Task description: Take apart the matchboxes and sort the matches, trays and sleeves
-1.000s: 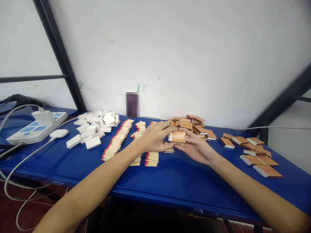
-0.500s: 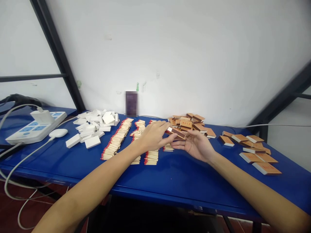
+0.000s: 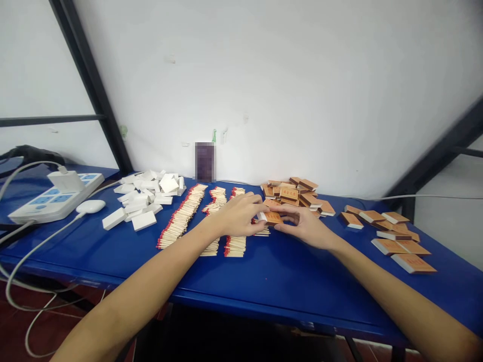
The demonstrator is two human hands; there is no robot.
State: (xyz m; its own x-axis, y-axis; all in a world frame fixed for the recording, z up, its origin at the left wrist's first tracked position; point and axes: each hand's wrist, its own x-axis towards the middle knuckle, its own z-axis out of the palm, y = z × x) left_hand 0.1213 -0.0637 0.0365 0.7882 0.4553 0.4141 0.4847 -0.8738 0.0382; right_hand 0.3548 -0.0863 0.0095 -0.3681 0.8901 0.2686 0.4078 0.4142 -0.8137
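Note:
Between my two hands is an orange-brown matchbox (image 3: 272, 218), its printed face up and a white end toward the left. My left hand (image 3: 243, 215) grips its left end, fingers on the far side and thumb on the near side. On the right end, the thumb and fingers of my right hand (image 3: 304, 226) are closed round it. Rows of red-tipped matches (image 3: 187, 211) lie to the left, partly covered by my left hand and forearm. Just behind my hands rises a heap of matchboxes (image 3: 290, 193).
White inner trays (image 3: 145, 196) are piled at the left. Several more matchboxes (image 3: 400, 245) lie at the right of the blue table (image 3: 302, 286). A power strip (image 3: 56, 198) with white cables sits at the far left. A pixelated dark object (image 3: 205, 162) leans on the wall.
The matchbox has turned from showing its dark striking side to lying printed face up. My right hand has gone from palm-up beneath it to gripping its right end.

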